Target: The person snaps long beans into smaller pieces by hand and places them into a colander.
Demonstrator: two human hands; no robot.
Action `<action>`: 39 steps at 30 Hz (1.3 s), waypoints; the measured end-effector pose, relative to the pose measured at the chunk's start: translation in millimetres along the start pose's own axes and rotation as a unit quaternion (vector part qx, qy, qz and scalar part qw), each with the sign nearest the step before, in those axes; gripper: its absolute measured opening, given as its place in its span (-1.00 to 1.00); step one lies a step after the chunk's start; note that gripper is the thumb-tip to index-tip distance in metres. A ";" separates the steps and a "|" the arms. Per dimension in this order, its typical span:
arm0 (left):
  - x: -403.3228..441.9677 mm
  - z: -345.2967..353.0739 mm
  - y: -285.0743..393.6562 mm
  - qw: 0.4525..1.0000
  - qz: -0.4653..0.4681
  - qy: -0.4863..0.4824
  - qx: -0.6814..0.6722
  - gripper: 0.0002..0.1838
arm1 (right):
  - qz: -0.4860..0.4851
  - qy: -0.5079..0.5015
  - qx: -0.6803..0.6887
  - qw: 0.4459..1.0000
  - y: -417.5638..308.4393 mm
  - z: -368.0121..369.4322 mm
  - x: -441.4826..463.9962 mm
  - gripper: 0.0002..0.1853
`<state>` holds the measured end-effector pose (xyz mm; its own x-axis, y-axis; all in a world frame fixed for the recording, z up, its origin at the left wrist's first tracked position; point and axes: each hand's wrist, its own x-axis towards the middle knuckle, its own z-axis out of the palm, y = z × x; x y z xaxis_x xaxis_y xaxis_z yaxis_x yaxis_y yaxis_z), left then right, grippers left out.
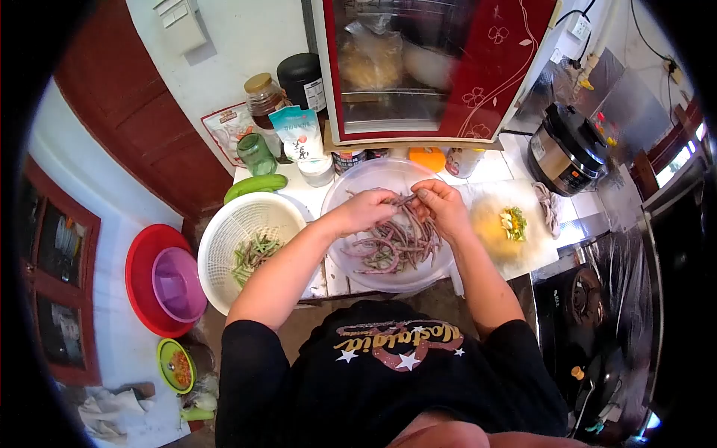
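Note:
Above a clear plastic bowl of long purplish bean pods, my two hands come together. My left hand is closed, its fingertips pinching one end of a purple bean pod. Thumb and fingers of my right hand grip the same pod farther along. Left of the bowl, under my left forearm, a white colander holds short green and purplish bean pieces.
A cutting board with chopped green and yellow bits lies at right. Behind the bowl are a red-framed cabinet, jars and a seasoning bag. A pressure cooker stands back right; red basin lower left.

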<state>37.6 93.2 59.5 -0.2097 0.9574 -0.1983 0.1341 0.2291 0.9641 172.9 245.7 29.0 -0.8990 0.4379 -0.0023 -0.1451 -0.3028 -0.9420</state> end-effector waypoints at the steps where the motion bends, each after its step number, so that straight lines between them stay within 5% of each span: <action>1: -0.2 2.8 -1.2 0.999 0.023 -0.012 0.024 -0.82 | 0.005 0.005 0.002 1.000 1.3 0.5 0.5 -0.86; 3: 0.2 6.8 -5.0 0.994 0.077 0.029 0.077 -0.80 | 0.013 0.011 0.005 1.000 2.9 5.5 -2.2 -0.87; 7: 16.8 -1.6 -31.2 0.990 -0.020 0.097 0.100 -0.77 | -0.067 0.054 -0.121 0.989 13.8 19.8 -9.2 -0.88; 9: 33.8 -17.2 -65.9 0.911 0.094 0.246 0.318 -0.84 | -0.121 0.048 -0.169 0.977 13.3 24.2 -15.4 -0.88; 11: 14.8 -28.9 -48.8 0.977 -0.085 0.179 -0.072 -0.85 | -0.173 0.077 -0.188 0.964 -7.3 34.2 -21.8 -0.88; 15: 2.3 -1.2 -0.6 0.974 0.006 0.154 -0.165 -0.85 | -0.040 0.006 -0.223 0.974 1.5 30.1 -11.1 -0.83; 20: 4.0 2.5 -9.3 0.999 -0.008 0.048 -0.009 -0.87 | -0.097 0.012 -0.328 0.940 10.2 41.4 -7.2 -0.83; 21: 4.7 2.3 -10.6 0.999 -0.011 0.046 -0.009 -0.87 | -0.144 0.036 -0.414 0.898 12.3 44.3 -6.5 -0.84; 23: 7.3 2.6 -12.7 0.979 -0.095 0.043 -0.176 -0.90 | -0.187 0.060 -0.499 0.844 16.3 46.1 -0.8 -0.85; 25: 10.8 8.3 -18.0 0.971 -0.095 0.072 -0.209 -0.90 | -0.218 0.086 -0.579 0.781 22.7 46.2 8.7 -0.86; 28: 9.1 2.8 -24.0 0.963 -0.087 0.141 -0.213 -0.89 | -0.230 0.101 -0.601 0.758 21.0 49.1 12.4 -0.92; 32: 1.2 -35.3 -34.5 0.955 -0.073 0.273 -0.087 -0.89 | -0.214 0.077 -0.581 0.782 20.3 27.5 9.7 -0.91; 34: -9.4 -42.3 -26.3 0.954 -0.064 0.258 -0.139 -0.89 | -0.129 -0.111 -0.637 0.752 28.5 14.9 10.2 -0.89; 38: -16.8 -44.9 -22.3 0.946 -0.043 0.227 -0.227 -0.92 | -0.153 -0.154 -0.711 0.669 68.3 2.1 27.6 -0.84; 39: -17.0 -45.3 -24.8 0.944 -0.044 0.212 -0.251 -0.92 | -0.091 -0.119 -0.735 0.662 76.3 9.3 37.2 -0.82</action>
<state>-6.1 63.3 47.0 -0.5806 0.7584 -0.2961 -0.3554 0.0911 0.9303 124.5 231.0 -39.8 -0.9868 0.1556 0.0456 0.1413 0.9630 -0.2297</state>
